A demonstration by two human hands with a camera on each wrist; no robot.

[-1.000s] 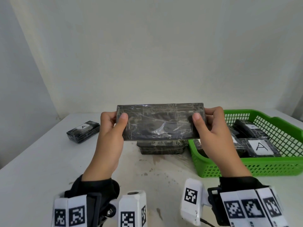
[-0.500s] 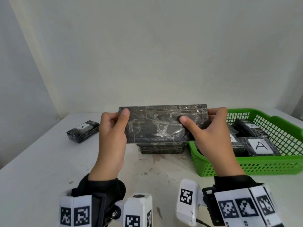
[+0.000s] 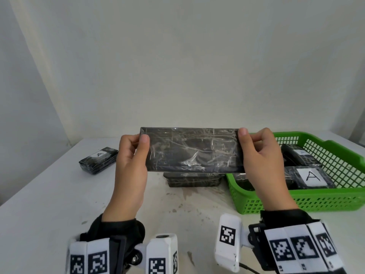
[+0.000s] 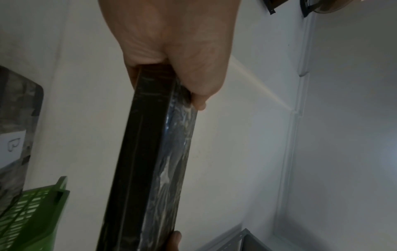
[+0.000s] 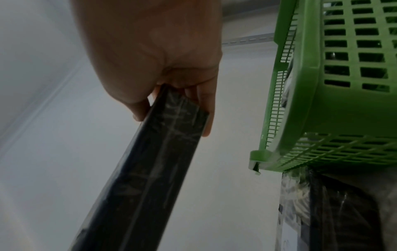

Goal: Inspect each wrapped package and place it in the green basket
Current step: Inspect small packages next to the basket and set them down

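Note:
I hold a long flat black package wrapped in clear film up in front of me, its broad face toward the head camera. My left hand grips its left end, thumb on the front. My right hand grips its right end, thumb at the top corner. The wrist views show the package edge-on between thumb and fingers. The green basket stands at the right with several wrapped packages inside, one labelled "A".
A second long black package lies on the white table behind the held one, beside the basket. A small wrapped package labelled "A" lies at the far left. A wall rises behind the table.
My right thumb has slid from the middle of the package's front back to its top right corner. The package sits a little more level and squarer to me.

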